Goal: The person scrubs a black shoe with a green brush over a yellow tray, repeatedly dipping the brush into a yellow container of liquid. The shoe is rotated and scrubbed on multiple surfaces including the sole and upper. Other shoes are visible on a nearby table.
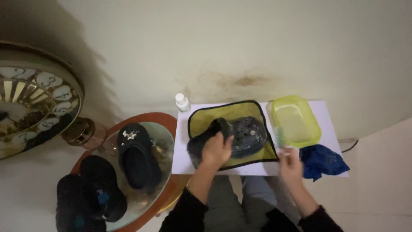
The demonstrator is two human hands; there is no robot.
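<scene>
Left hand [216,150] clasps a clog [234,137] on the cloth [201,118]; right hand [290,161] clenches a brush [280,136] (scrubbing seemingly unfinished; second clog [137,157] waits).

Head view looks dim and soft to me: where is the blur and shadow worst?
Head view: dim light overall; the right hand and the pale brush it holds are smeared by motion blur; the left hand on the dark clog is sharper; a heavy shadow falls on the wall above the clock; wide-angle bending curves the edges.
</scene>
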